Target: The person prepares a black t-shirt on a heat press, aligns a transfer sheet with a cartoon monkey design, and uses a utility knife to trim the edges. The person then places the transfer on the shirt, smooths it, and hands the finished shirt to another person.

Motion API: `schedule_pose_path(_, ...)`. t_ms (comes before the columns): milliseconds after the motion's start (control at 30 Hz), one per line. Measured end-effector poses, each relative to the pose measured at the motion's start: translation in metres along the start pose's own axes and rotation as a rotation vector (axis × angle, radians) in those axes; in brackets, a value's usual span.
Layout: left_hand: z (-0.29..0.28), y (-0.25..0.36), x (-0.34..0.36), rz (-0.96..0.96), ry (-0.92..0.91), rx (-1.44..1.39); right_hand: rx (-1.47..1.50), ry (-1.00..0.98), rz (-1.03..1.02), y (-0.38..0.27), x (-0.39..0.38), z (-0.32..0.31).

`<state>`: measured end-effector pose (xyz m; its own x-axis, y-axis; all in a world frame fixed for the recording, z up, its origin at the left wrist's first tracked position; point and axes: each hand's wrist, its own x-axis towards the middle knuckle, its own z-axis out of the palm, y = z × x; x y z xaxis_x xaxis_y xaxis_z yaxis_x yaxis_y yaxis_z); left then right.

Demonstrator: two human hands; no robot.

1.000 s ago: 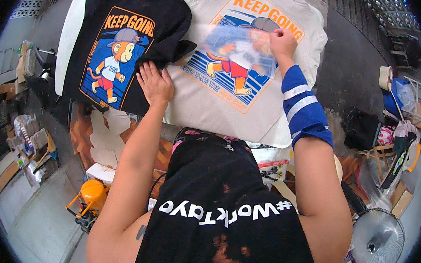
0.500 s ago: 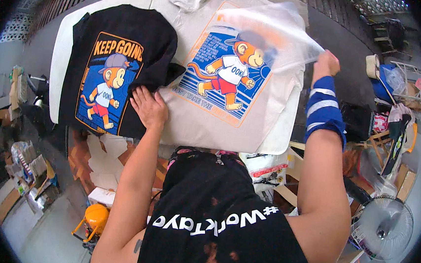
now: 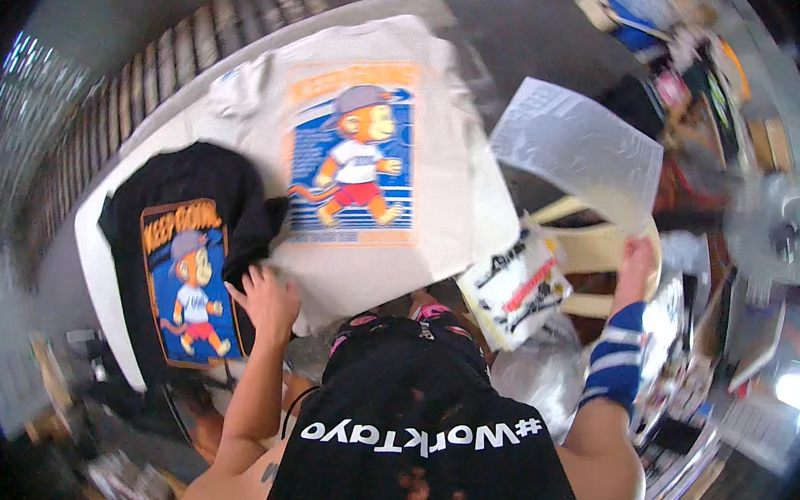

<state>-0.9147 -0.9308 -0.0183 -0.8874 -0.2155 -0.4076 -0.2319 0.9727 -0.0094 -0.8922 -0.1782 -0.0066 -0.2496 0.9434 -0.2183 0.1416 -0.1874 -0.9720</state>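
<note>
A beige T-shirt (image 3: 439, 225) lies spread on the white table, printed with a cartoon monkey in a cap, white shirt and red shorts. To its left is a black T-shirt (image 3: 130, 219) with a similar monkey print, its sleeve against the beige cloth. My left hand (image 3: 271, 306) rests with fingers spread at the near edge of both shirts. Off the table's right side, my right hand (image 3: 640, 259) is closed on the near corner of a see-through film sheet (image 3: 578, 142). The sheet hangs in the air, slightly curved.
A pale wooden chair (image 3: 588, 251) stands right of the table (image 3: 88, 268), with a printed white plastic bag (image 3: 519, 292) beside it. Clutter and a fan (image 3: 782, 233), blurred, are farther right. A slatted grating (image 3: 188, 74) runs along the far side.
My right hand has pulled the film off the beige shirt and out to the right, baring the whole print. The view has turned right; my left hand stays by the black shirt.
</note>
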Motion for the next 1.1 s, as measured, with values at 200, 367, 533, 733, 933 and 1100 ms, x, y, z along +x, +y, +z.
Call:
schedule_pose_path(200,-0.039,0.127,-0.065,1.275,-0.109,-0.257,0.340,-0.030,0.262,0.078,-0.335,-0.181)
schedule_pose_path(367,-0.015,0.215,-0.221,1.954,-0.336,-0.305,0.773,0.002,0.416,0.034,-0.499,-0.212)
schedule_pose_path(533,0.117,0.278,-0.378,1.911,-1.076,0.113,0.548,0.411,0.220,0.038,-0.573,-0.349)
schedule_pose_path(733,0.322,0.365,-0.540,0.753,-1.569,-0.208,-0.036,1.157,-0.244,-0.039,-0.691,-0.570)
schedule_pose_path(933,0.460,0.423,-0.525,-0.034,-1.545,-0.996,-0.751,1.589,-0.176,-0.083,-0.747,-0.680)
schedule_pose_path(1100,0.382,0.398,-0.598,0.341,-1.784,0.125,-1.708,1.438,0.088,-0.090,-0.712,-0.705)
